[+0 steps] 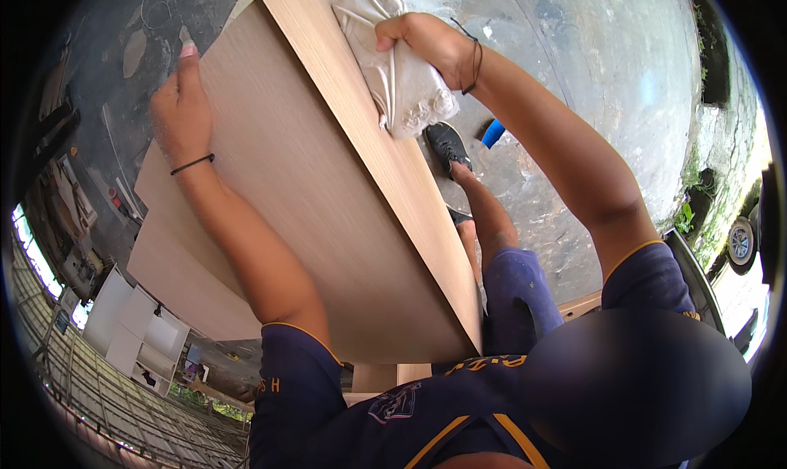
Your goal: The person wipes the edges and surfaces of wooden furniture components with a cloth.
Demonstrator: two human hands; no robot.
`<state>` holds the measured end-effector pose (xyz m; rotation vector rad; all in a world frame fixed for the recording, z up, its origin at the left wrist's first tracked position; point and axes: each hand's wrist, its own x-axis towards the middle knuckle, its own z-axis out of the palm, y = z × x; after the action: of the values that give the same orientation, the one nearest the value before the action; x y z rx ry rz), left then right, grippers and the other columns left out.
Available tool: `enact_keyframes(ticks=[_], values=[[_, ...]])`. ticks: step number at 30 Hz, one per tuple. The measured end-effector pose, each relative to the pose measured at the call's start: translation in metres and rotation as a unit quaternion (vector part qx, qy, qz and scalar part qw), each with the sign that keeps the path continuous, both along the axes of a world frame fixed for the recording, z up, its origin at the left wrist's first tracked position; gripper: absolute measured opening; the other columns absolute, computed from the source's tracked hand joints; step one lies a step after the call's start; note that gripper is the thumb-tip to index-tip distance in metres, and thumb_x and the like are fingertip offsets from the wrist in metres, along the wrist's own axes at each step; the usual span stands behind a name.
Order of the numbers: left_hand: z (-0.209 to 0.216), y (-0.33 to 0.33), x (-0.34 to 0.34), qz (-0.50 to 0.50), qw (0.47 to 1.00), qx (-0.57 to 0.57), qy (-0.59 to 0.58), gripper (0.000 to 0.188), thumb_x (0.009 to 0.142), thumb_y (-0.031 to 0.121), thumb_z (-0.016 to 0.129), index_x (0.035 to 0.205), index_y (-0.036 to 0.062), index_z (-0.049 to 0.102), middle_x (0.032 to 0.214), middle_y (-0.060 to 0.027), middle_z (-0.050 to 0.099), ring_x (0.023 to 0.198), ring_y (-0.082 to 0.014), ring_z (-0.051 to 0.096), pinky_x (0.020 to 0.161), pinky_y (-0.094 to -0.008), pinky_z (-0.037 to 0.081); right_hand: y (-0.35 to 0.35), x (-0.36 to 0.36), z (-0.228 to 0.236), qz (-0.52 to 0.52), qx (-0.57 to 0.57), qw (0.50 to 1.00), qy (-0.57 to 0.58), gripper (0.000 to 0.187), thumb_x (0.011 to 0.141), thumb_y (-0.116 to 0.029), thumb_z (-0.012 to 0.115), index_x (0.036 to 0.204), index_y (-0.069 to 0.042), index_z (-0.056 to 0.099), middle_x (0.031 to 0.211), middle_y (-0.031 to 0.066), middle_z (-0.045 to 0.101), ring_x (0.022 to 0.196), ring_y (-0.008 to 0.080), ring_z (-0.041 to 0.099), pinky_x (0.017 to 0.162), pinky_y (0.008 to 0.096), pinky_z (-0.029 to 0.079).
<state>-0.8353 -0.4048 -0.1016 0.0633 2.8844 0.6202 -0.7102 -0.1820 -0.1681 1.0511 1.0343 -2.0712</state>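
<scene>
The left hand (pixel 182 108) is lying flat on the far side of the big wooden board (pixel 311 190), fingers spread, steadying it. The right hand (pixel 426 43) is squeezing a white rag (pixel 402 84) against the board's top edge. The board is standing on its edge and could tip if the flat hand slips. It looks smooth and pale; the rag looks soft and crumpled. Below is rough grey concrete floor (pixel 607 75).

Outdoor carpentry yard: wood panels (pixel 270 182), concrete floor (pixel 607 67), white cabinets (pixel 139 334).

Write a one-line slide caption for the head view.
Left hand steadies a light wood-grain panel while the right hand presses a white cloth along its edge.
</scene>
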Motion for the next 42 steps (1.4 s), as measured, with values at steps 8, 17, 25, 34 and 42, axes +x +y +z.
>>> enact_keyframes(ticks=[8, 17, 25, 34, 42], values=[[0.006, 0.002, 0.004, 0.014, 0.999, 0.018, 0.042, 0.055, 0.084, 0.049, 0.049, 0.089, -0.0029, 0.064, 0.077, -0.0194, 0.062, 0.071, -0.0267, 0.055, 0.073, -0.0341, 0.042, -0.028, 0.145, -0.001, 0.008, -0.03, 0.995, -0.097, 0.013, 0.064, -0.009, 0.057, 0.07, 0.002, 0.055, 0.068, 0.011, 0.055, 0.057, 0.0202, 0.055, 0.052, 0.0346, 0.045], [0.004, 0.009, 0.009, -0.004, 0.998, 0.032, 0.063, 0.056, 0.084, 0.051, 0.048, 0.088, -0.0032, 0.063, 0.082, -0.0214, 0.063, 0.076, -0.0289, 0.058, 0.073, -0.0352, 0.042, -0.058, 0.264, -0.004, 0.01, 0.065, 0.996, -0.055, 0.061, 0.062, -0.007, 0.055, 0.121, 0.001, 0.041, 0.112, 0.0132, 0.051, 0.099, 0.0228, 0.049, 0.084, 0.0289, 0.041], [-0.01, 0.0, 0.008, -0.021, 0.991, 0.086, 0.103, 0.045, 0.087, 0.045, 0.048, 0.097, 0.0049, 0.065, 0.097, -0.0152, 0.064, 0.098, -0.0275, 0.059, 0.084, -0.0293, 0.043, -0.058, 0.31, 0.036, 0.088, -0.063, 0.977, -0.184, 0.042, 0.067, -0.005, 0.051, 0.108, 0.003, 0.051, 0.093, 0.0123, 0.057, 0.082, 0.0232, 0.058, 0.071, 0.0333, 0.048], [-0.022, -0.068, 0.102, -0.084, 0.97, -0.041, 0.223, 0.049, 0.084, 0.035, 0.054, 0.127, 0.0126, 0.047, 0.142, -0.0147, 0.027, 0.129, -0.0334, 0.027, 0.103, -0.0576, 0.015, 0.019, 0.216, 0.08, -0.123, -0.003, 0.992, -0.011, 0.047, 0.072, -0.019, 0.047, 0.111, 0.007, 0.048, 0.096, 0.0161, 0.058, 0.088, 0.0262, 0.058, 0.081, 0.0371, 0.048], [-0.033, -0.196, 0.422, 0.487, 0.849, -0.204, -0.006, 0.087, 0.075, 0.067, 0.046, 0.138, 0.0096, 0.028, 0.143, -0.0181, 0.021, 0.134, -0.0331, 0.017, 0.097, -0.0647, 0.017, -0.057, -0.027, 0.166, 0.124, 0.076, 0.935, 0.324, 0.046, 0.084, -0.031, 0.058, 0.111, 0.007, 0.053, 0.099, 0.0097, 0.06, 0.085, 0.0151, 0.058, 0.078, 0.0274, 0.045]])
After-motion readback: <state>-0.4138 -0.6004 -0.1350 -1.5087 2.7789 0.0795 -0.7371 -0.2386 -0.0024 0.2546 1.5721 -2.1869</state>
